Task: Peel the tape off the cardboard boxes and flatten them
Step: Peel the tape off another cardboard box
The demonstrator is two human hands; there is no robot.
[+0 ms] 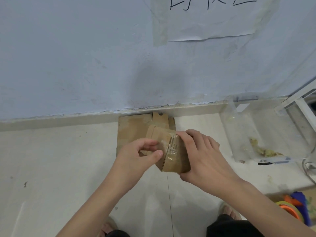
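A small brown cardboard box [172, 161] is held above the floor at the frame's centre. Clear tape [172, 149] runs across its top face and down its near side. My right hand [203, 154] grips the box from the right, fingers over the top and thumb underneath. My left hand [140, 156] pinches at the tape's left edge with thumb and forefinger. Behind the box, flattened cardboard [130, 132] lies on the floor against the wall.
A pale wall [85, 57] with a taped paper sheet [210, 17] stands close ahead. A clear plastic container [256, 134] with scraps lies on the floor at right. Colourful toys [294, 209] sit at the lower right. My feet and knees show at the bottom edge.
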